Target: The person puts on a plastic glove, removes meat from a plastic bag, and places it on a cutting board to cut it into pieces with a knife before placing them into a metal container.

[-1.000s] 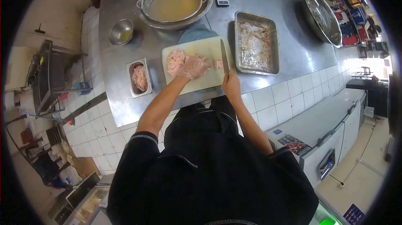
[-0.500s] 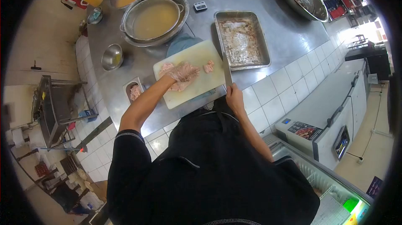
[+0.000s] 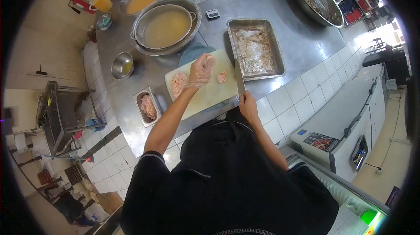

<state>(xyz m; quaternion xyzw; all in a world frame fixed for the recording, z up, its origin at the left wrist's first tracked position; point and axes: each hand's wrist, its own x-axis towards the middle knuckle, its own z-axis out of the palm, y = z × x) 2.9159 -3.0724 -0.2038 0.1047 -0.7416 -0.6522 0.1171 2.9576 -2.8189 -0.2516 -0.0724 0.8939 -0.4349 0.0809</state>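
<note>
My left hand (image 3: 202, 69), in a clear plastic glove, is raised over the white cutting board (image 3: 205, 99). Its fingers curl around what looks like a pale pink piece of raw chicken, mostly hidden by the glove. To its left on the board lies a pile of raw chicken (image 3: 178, 84); a smaller chicken piece (image 3: 222, 76) sits to its right. My right hand (image 3: 248, 104), closed, grips the handle of a long knife (image 3: 239, 75), whose blade points away from me along the board's right edge. More chicken fills a small metal container (image 3: 152, 120) left of the board.
Beyond the knife stands a stained metal baking tray (image 3: 280, 68). Behind the board, a blue cloth (image 3: 189, 55) lies near a large basin (image 3: 197, 25) holding a pot of cloudy liquid. A small bowl (image 3: 114, 69), a digital timer or scale (image 3: 212, 13) and a big bowl (image 3: 334, 20) share the steel table.
My left hand has lifted off the chicken pile, moved right and away from me, and its fingers have curled. Less chicken shows beneath it. The knife stays in my right hand.
</note>
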